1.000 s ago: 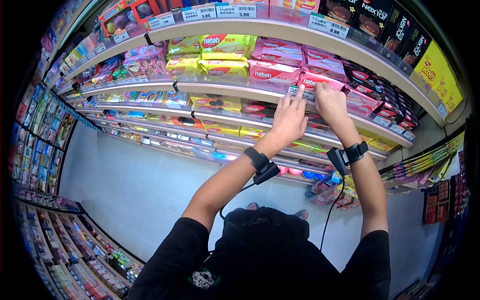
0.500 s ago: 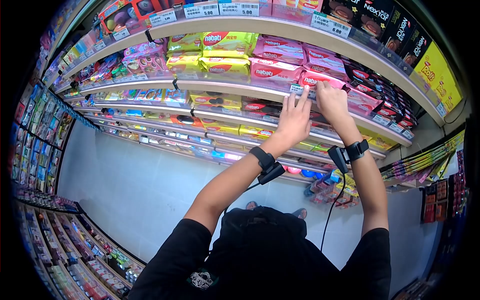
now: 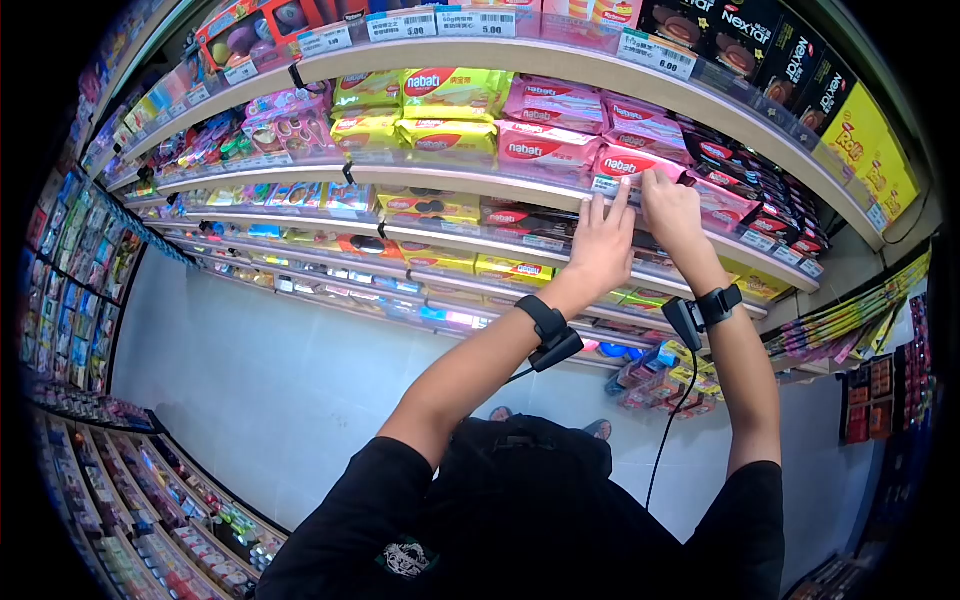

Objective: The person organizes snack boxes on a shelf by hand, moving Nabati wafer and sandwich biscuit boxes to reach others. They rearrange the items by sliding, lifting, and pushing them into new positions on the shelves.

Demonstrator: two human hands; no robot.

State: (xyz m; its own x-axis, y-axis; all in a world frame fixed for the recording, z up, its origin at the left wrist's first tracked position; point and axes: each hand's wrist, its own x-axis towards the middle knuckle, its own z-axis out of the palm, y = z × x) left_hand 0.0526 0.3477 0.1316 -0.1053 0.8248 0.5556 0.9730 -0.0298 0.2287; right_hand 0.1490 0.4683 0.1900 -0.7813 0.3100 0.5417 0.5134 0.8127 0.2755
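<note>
My left hand [image 3: 603, 248] rests against the front edge of the snack shelf, its fingers stretched out and the fingertips just below a small price tag [image 3: 605, 185]. Close on its right, my right hand [image 3: 676, 215] has its fingers curled and pressed together at the same shelf edge; whatever may be between them is hidden. Directly behind the hands lie pink Nabati wafer packs [image 3: 548, 148]. Dark Nabati packs [image 3: 730, 160] sit to the right, yellow ones [image 3: 448, 136] to the left. Each wrist wears a black strap with a small device.
Black Nextar boxes [image 3: 735, 40] and a yellow Rolls box [image 3: 865, 150] stand on the shelf above. Lower shelves hold more packets. Boxed goods [image 3: 668, 380] stand on the floor near my feet. Another stocked shelf unit [image 3: 150, 510] is at the lower left.
Both hands have shifted slightly right and down along the shelf edge. The price tag beside my left fingertips shows more clearly. The packs stay in place.
</note>
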